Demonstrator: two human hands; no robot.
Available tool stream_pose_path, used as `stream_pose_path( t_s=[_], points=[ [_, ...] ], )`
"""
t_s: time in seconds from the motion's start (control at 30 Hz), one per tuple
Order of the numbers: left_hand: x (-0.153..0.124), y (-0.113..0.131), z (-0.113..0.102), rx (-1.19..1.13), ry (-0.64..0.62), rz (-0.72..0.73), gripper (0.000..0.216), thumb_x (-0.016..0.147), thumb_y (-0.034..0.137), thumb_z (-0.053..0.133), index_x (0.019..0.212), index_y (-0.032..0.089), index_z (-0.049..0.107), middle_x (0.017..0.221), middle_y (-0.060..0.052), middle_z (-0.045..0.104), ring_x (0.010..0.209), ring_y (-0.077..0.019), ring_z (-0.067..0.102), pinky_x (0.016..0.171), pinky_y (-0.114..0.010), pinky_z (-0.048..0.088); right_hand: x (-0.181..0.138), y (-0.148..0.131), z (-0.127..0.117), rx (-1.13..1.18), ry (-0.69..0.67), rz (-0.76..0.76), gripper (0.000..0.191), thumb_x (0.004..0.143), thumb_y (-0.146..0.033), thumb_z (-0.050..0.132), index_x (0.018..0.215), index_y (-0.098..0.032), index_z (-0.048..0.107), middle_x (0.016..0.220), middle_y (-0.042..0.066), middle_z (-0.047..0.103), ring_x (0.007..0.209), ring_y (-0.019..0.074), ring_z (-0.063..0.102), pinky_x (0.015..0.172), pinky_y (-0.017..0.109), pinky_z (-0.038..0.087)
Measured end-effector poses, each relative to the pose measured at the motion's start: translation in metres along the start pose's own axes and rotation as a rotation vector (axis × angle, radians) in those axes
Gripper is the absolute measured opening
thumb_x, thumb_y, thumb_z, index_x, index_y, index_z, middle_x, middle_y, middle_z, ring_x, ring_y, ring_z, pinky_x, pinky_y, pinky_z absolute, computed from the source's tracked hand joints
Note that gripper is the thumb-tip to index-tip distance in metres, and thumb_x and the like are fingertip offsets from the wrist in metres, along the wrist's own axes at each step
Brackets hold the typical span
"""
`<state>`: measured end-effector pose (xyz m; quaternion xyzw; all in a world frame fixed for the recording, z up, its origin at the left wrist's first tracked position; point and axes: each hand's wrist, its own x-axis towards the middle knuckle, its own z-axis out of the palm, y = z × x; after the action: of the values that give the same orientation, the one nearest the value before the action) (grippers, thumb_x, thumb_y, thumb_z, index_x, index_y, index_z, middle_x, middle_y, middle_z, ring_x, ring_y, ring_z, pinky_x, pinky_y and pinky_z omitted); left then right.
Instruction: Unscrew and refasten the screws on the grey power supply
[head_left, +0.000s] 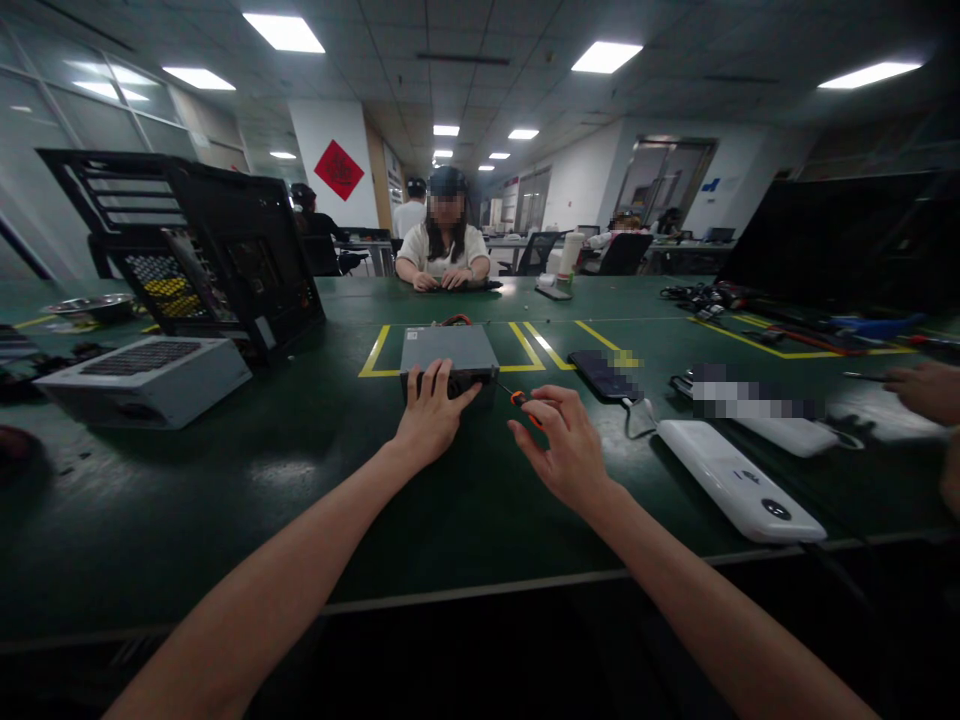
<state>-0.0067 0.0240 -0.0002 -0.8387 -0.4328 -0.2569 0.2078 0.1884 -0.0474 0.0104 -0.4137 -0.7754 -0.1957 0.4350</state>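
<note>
A grey metal computer power supply [448, 348] sits on the green table in front of me, its dark side facing me. My left hand [429, 418] grips its near edge, the fingers over the top edge and the thumb stretched along the dark side. In my right hand [566, 440] is a screwdriver [519, 398] with an orange and black handle, pinched between thumb and fingers. Its thin shaft points at the right near corner of the power supply. Whether the tip sits in a screw is too small to tell.
On the left stand a second power supply [176, 385], an open black computer case [225, 250] and a metal bowl [94, 308]. To the right lie a phone [604, 374], a white power bank [739, 480] and cables [701, 298]. Another person's hand [926, 390] is at far right; a person [444, 235] sits opposite.
</note>
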Motion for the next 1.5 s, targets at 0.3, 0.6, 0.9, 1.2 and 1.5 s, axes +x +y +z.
stream_pose_path(
  t_s=[0.3, 0.6, 0.9, 1.2, 1.5],
  points=[
    [-0.0002, 0.0, 0.0018, 0.033, -0.011, 0.001, 0.052, 0.079, 0.014, 0.052, 0.127, 0.033, 0.046, 0.137, -0.012, 0.025, 0.128, -0.0329, 0.021, 0.104, -0.056, 0.012, -0.0012, 0.0, 0.0005, -0.087, 0.02, -0.06, 0.021, 0.084, -0.017, 0.049, 0.105, -0.022, 0.047, 0.103, 0.011, 0.051, 0.092, 0.0209, 0.054, 0.074, 0.036, 0.051],
    [-0.0001, 0.0006, 0.0013, 0.048, -0.018, 0.0, 0.053, 0.078, 0.014, 0.053, 0.127, 0.033, 0.046, 0.138, -0.013, 0.024, 0.128, -0.0329, 0.021, 0.104, -0.056, 0.012, 0.0009, -0.0018, -0.0005, -0.106, 0.032, -0.107, 0.023, 0.083, -0.016, 0.05, 0.105, -0.02, 0.045, 0.098, 0.01, 0.055, 0.091, 0.0222, 0.053, 0.076, 0.038, 0.05],
    [-0.0003, 0.0014, -0.0004, 0.057, -0.012, 0.002, 0.053, 0.078, 0.015, 0.053, 0.127, 0.033, 0.046, 0.138, -0.011, 0.026, 0.128, -0.0321, 0.021, 0.104, -0.056, 0.013, -0.0015, 0.0001, -0.0009, -0.108, 0.029, 0.001, 0.021, 0.086, -0.02, 0.046, 0.107, -0.021, 0.045, 0.098, 0.009, 0.056, 0.084, 0.0183, 0.057, 0.065, 0.029, 0.051],
    [-0.0002, 0.001, 0.0009, 0.042, -0.01, -0.003, 0.052, 0.08, 0.015, 0.052, 0.128, 0.034, 0.045, 0.139, -0.011, 0.026, 0.129, -0.0318, 0.021, 0.104, -0.056, 0.013, 0.0001, -0.0039, -0.0024, -0.074, -0.008, -0.047, 0.011, 0.086, -0.022, 0.047, 0.096, -0.02, 0.048, 0.098, 0.009, 0.056, 0.08, 0.0176, 0.057, 0.061, 0.028, 0.048],
    [0.0003, 0.0049, 0.0007, 0.071, -0.014, 0.004, 0.053, 0.081, 0.02, 0.053, 0.129, 0.039, 0.041, 0.143, -0.009, 0.021, 0.129, -0.0338, 0.02, 0.102, -0.059, 0.013, -0.0001, -0.0051, -0.0007, -0.061, -0.016, -0.015, 0.007, 0.085, -0.021, 0.049, 0.092, -0.02, 0.048, 0.097, 0.008, 0.056, 0.077, 0.0161, 0.057, 0.061, 0.027, 0.049]
  ],
)
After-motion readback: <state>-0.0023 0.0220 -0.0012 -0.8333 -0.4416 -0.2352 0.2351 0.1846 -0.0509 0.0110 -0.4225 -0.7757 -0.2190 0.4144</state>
